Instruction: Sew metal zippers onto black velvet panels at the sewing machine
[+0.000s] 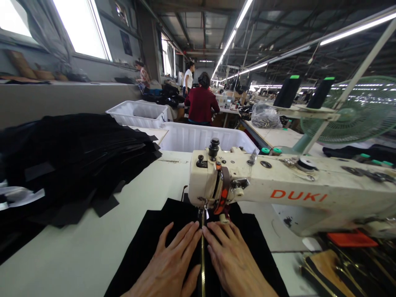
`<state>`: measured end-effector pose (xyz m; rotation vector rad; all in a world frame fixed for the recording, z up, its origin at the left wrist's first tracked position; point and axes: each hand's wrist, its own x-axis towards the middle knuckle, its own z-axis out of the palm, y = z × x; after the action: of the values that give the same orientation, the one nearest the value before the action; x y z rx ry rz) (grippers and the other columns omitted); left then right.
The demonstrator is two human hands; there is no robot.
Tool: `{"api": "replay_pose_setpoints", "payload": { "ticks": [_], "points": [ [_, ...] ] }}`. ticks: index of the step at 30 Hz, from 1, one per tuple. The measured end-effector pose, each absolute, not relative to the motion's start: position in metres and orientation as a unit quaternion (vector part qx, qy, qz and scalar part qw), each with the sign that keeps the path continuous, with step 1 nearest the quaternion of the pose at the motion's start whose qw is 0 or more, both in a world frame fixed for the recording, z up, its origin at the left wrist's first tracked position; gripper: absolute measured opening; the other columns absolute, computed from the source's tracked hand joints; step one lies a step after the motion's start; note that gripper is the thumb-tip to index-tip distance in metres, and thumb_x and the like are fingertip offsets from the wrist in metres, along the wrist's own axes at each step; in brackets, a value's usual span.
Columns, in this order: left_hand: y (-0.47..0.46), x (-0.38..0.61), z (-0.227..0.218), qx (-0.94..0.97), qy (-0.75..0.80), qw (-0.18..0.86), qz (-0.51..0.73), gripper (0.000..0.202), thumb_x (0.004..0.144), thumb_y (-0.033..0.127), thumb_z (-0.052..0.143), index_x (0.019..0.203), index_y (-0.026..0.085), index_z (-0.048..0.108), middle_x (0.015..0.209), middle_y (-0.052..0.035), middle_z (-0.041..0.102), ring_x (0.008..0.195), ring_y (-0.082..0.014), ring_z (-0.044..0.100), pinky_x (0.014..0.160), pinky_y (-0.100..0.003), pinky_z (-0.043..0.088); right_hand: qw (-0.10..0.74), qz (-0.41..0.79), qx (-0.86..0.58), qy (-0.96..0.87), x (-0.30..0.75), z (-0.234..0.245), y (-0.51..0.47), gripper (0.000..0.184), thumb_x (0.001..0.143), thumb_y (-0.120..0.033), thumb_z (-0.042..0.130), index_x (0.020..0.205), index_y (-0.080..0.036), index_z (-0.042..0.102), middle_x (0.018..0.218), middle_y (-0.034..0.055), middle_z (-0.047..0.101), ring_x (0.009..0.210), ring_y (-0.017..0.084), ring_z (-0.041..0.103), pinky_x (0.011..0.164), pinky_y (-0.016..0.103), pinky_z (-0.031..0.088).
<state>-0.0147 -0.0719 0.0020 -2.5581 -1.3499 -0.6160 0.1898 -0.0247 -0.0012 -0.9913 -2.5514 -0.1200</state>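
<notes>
My left hand (171, 264) lies flat and open on a piece of black fabric (145, 243), fingers stretched toward the needle. My right hand (233, 260) lies flat and open on the same fabric just right of it. Between the two hands runs a thin gold zipper strip (203, 264), leading up under the presser foot (202, 214) of a white sewing machine (287, 194) marked DUKI. Both sets of fingertips sit close to the foot. Neither hand grips anything.
A tall stack of black fabric pieces (71, 161) lies on the white table (93, 247) at left. White plastic bins (198, 138) stand behind the machine. A green fan (355, 111) and thread cones (287, 90) are at right. Tools (349, 264) lie at lower right. People work farther back.
</notes>
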Motion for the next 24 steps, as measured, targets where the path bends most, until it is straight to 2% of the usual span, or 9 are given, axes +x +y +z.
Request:
{"api": "replay_pose_setpoints", "payload": {
  "ticks": [4,9,14,24],
  "points": [
    [-0.071,-0.015,0.000,-0.865,-0.456,0.090,-0.191,0.073,0.091,0.027,0.051,0.156,0.019,0.019,0.147,-0.0112,0.047,0.131,-0.0283,0.050,0.110,-0.049,0.038,0.215,-0.044,-0.357,-0.908,0.189,-0.003,-0.026,0.041,0.094,-0.016,0.047,0.133,-0.024,0.055,0.124,0.0041,0.067,0.112,0.026,0.063,0.097,0.051,0.052],
    [-0.071,-0.012,0.001,-0.865,-0.467,0.103,-0.153,0.063,0.089,0.028,0.052,0.149,0.018,0.036,0.147,-0.0121,0.047,0.132,-0.0299,0.048,0.105,-0.055,0.042,0.223,-0.058,-0.370,-0.900,0.188,-0.005,-0.027,0.040,0.093,-0.015,0.047,0.130,-0.025,0.058,0.130,0.0039,0.064,0.118,0.025,0.060,0.101,0.048,0.050],
    [-0.074,-0.008,0.004,-0.866,-0.473,0.113,-0.117,0.054,0.088,0.024,0.050,0.141,0.014,0.048,0.144,-0.0133,0.051,0.130,-0.0307,0.050,0.103,-0.054,0.044,0.239,-0.099,-0.339,-0.904,0.186,-0.011,-0.025,0.044,0.089,-0.007,0.042,0.129,-0.016,0.059,0.129,0.0056,0.065,0.117,0.021,0.061,0.102,0.042,0.049],
    [-0.070,-0.012,0.005,-0.867,-0.468,0.130,-0.113,0.058,0.091,0.034,0.054,0.145,0.014,0.043,0.149,-0.0127,0.045,0.132,-0.0329,0.047,0.102,-0.057,0.044,0.233,-0.085,-0.341,-0.907,0.187,-0.010,-0.024,0.046,0.088,-0.007,0.044,0.129,-0.019,0.058,0.128,0.0036,0.066,0.117,0.022,0.060,0.104,0.046,0.046]
  ]
}}
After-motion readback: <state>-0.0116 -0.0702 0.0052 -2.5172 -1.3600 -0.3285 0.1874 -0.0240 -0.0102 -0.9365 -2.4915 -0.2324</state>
